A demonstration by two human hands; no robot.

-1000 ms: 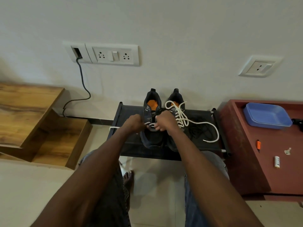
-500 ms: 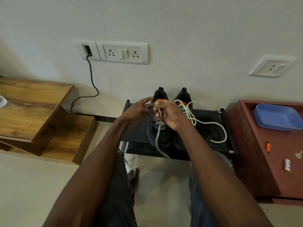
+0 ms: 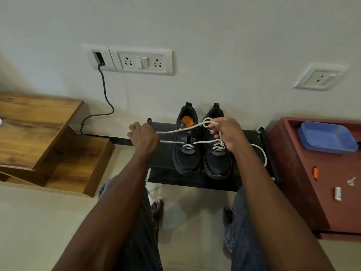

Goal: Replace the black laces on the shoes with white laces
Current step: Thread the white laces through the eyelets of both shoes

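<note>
Two dark shoes stand side by side on a black rack [image 3: 162,155]. The left shoe [image 3: 186,153] has an orange insole and a white lace [image 3: 175,131] through its lowest eyelets. My left hand [image 3: 143,136] grips that lace out to the left of the shoe, pulled taut. My right hand [image 3: 227,133] pinches the lace's other part above the right shoe [image 3: 217,161], where it forms a small loop. The right shoe carries a white lace whose loose end [image 3: 261,153] curls over the rack to the right.
A red cabinet [image 3: 312,173] at the right holds a blue tray [image 3: 328,137], an orange item, a key and a small white cylinder. Wooden steps [image 3: 48,137] stand at the left. A cable [image 3: 105,98] hangs from the wall sockets. My knees and bare feet are below the rack.
My hands were together over the left shoe a second ago. They have drawn apart, the left hand moving left and the right hand right, stretching the white lace sideways.
</note>
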